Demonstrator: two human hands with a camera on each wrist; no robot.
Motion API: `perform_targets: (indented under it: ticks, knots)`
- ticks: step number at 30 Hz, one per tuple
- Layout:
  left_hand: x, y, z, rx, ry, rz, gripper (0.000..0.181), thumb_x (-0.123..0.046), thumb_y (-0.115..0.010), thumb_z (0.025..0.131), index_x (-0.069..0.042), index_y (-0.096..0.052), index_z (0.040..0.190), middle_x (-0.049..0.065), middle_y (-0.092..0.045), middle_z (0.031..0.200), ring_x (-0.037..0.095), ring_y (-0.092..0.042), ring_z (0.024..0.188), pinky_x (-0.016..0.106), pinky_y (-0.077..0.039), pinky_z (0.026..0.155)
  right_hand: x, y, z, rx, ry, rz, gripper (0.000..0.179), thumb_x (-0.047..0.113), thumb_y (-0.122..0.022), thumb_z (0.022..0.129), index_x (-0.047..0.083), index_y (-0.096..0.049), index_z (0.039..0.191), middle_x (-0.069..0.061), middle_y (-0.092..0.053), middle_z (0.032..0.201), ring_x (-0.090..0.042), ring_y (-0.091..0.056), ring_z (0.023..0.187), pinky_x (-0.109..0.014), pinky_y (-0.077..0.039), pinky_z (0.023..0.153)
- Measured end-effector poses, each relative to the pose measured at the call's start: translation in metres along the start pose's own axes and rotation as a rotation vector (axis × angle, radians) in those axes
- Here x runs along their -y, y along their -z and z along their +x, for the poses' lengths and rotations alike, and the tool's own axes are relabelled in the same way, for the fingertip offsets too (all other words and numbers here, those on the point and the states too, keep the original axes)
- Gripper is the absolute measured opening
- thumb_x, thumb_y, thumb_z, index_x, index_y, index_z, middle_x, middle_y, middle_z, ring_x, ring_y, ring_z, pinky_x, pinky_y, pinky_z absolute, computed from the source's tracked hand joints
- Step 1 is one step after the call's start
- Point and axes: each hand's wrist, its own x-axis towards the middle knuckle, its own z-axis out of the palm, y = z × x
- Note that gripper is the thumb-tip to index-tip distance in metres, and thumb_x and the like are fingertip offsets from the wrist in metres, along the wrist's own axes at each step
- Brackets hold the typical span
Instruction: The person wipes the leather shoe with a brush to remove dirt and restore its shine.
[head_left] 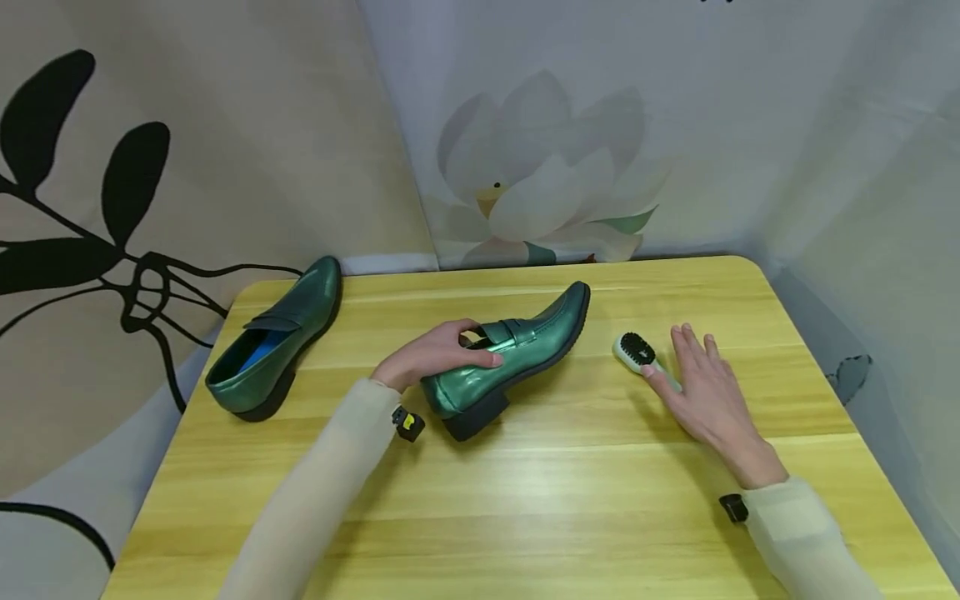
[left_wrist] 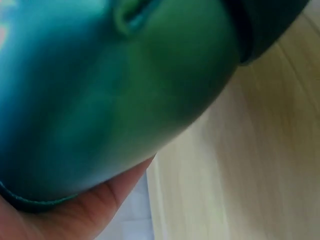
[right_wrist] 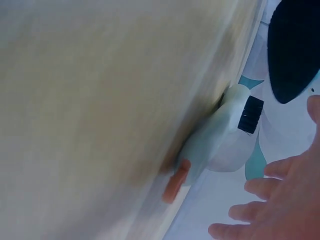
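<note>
My left hand point(head_left: 435, 354) grips a shiny green loafer point(head_left: 543, 337) at its opening, thumb on the near side. The loafer's toe points to the back right, and its dark sole and block heel face the front right. In the left wrist view, the green upper point(left_wrist: 110, 100) fills much of the picture, with a thumb point(left_wrist: 95, 210) against its edge. My right hand point(head_left: 708, 396) is spread over the table beside a small pale brush point(head_left: 627, 348) with black bristles facing up. Its thumb overlaps the brush handle in the head view; the fingers are straight and hold nothing.
A matching green loafer point(head_left: 288, 321) with a blue insole lies at the table's left edge. Printed curtains hang behind the wooden table point(head_left: 570, 517). The right wrist view shows an orange-brown loop point(right_wrist: 176, 184) at the brush's handle end and a dark sole point(right_wrist: 295, 50) above.
</note>
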Motion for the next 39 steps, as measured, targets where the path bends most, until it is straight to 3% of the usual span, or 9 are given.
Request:
perform_targets:
  ticks: [5,11,21,28,34,39]
  knots:
    - [-0.002,0.000,0.014,0.055,0.018,0.059,0.105,-0.063,-0.079,0.081,-0.009,-0.036,0.160,0.011,-0.039,0.161,0.030,-0.040,0.145,0.054,-0.035,0.116,-0.001,-0.002,0.006,0.013,0.006,-0.012,0.088,0.059,-0.042,0.106,0.001,-0.011,0.165,-0.025,-0.009,0.170,-0.057,-0.005,0.152,-0.078,-0.014,0.111]
    - [0.003,0.010,0.029,0.132,0.037,0.085,0.105,-0.064,-0.076,0.082,-0.012,-0.032,0.162,0.009,-0.035,0.164,0.032,-0.035,0.149,0.056,-0.032,0.117,-0.004,-0.002,0.011,0.017,0.004,-0.024,0.088,0.059,-0.042,0.106,0.001,-0.012,0.165,-0.025,-0.011,0.170,-0.057,-0.006,0.151,-0.079,-0.015,0.110]
    - [-0.004,0.024,0.057,0.244,-0.020,0.195,0.099,-0.057,-0.074,0.087,-0.009,-0.031,0.163,0.011,-0.030,0.167,0.034,-0.033,0.150,0.055,-0.031,0.119,-0.013,-0.001,0.015,0.023,-0.003,-0.018,0.089,0.061,-0.040,0.106,0.001,-0.011,0.165,-0.025,-0.009,0.170,-0.055,-0.003,0.152,-0.078,-0.013,0.112]
    - [-0.011,0.023,0.077,0.310,-0.042,0.212,0.095,-0.055,-0.073,0.089,-0.010,-0.033,0.162,0.012,-0.037,0.163,0.031,-0.038,0.148,0.051,-0.035,0.117,-0.016,0.000,0.018,0.037,-0.001,-0.023,0.089,0.061,-0.040,0.106,0.002,-0.010,0.165,-0.024,-0.008,0.170,-0.054,-0.001,0.153,-0.078,-0.012,0.113]
    - [-0.007,0.026,0.080,0.286,-0.031,0.251,0.092,-0.060,-0.070,0.088,-0.016,-0.036,0.162,0.009,-0.035,0.164,0.031,-0.035,0.150,0.055,-0.032,0.118,-0.016,-0.001,0.022,0.053,0.004,-0.039,0.089,0.062,-0.039,0.106,0.003,-0.010,0.165,-0.024,-0.008,0.170,-0.055,-0.003,0.153,-0.077,-0.013,0.113]
    - [-0.009,0.029,0.072,0.214,-0.038,0.268,0.085,-0.065,-0.068,0.089,-0.027,-0.040,0.159,0.009,-0.048,0.153,0.029,-0.047,0.139,0.054,-0.038,0.113,-0.018,-0.002,0.022,0.069,-0.001,-0.047,0.089,0.062,-0.039,0.106,0.001,-0.011,0.165,-0.025,-0.009,0.170,-0.055,-0.005,0.152,-0.076,-0.013,0.113]
